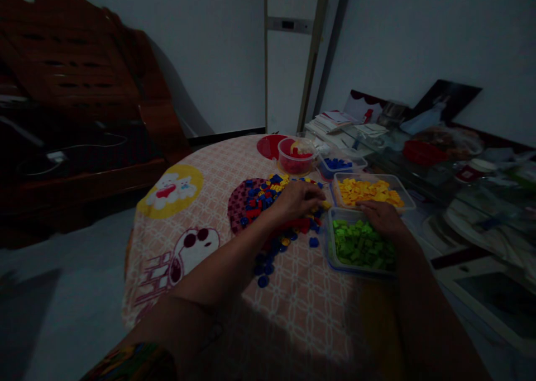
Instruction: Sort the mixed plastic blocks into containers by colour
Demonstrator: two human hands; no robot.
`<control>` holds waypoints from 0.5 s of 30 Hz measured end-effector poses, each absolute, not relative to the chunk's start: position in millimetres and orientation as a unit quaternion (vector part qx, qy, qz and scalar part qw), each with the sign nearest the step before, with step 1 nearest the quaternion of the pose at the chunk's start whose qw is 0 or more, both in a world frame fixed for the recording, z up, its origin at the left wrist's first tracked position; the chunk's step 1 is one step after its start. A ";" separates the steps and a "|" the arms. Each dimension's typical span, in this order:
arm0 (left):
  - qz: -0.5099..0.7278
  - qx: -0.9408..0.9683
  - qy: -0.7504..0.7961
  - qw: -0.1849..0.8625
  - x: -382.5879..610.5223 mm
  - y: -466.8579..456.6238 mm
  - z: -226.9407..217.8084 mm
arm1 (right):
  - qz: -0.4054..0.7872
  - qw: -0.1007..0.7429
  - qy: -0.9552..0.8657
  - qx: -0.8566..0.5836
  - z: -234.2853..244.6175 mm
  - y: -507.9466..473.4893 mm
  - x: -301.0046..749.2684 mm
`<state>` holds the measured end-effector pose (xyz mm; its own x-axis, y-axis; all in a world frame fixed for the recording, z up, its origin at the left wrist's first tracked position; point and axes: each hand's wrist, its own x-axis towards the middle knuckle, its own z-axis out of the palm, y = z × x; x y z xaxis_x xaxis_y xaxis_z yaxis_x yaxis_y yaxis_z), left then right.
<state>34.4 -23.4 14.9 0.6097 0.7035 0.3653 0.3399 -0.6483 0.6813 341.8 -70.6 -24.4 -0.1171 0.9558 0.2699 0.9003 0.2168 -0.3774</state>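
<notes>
My left hand (296,200) is over the right part of a mixed pile of small plastic building blocks (273,186), its fingers curled. At its fingertips is a yellow block (325,204), close to the box corners. My right hand (382,218) lies where two clear plastic boxes meet, its fingers pressed together at the near rim of the box of yellow blocks (371,192). Whether it grips that rim or a small piece is too dark to tell. Below its palm is the box of green blocks (355,244), partly covered by my right wrist.
Behind the pile stand a round tub (295,160) with red pieces and a box of blue blocks (337,163). A red lid or plate (268,146) lies at the far edge. A cluttered glass table (456,185) adjoins on the right; a wooden bench (75,90) is at left.
</notes>
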 end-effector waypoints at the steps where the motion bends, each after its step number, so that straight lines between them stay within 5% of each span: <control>1: 0.311 0.852 0.335 0.256 27.1 -15.2 15.1 | 0.059 0.233 -0.746 -0.621 -24.9 -70.6 342.1; 15: 0.112 0.890 0.438 0.055 16.8 17.2 -29.0 | 0.032 0.234 -0.751 -0.616 -27.7 -69.4 342.1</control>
<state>16.8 17.2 -29.0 0.5913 0.7922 0.1511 0.7676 -0.6103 0.1955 342.1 -69.4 -27.7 -0.1313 0.9406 0.3129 0.9110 0.2390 -0.3361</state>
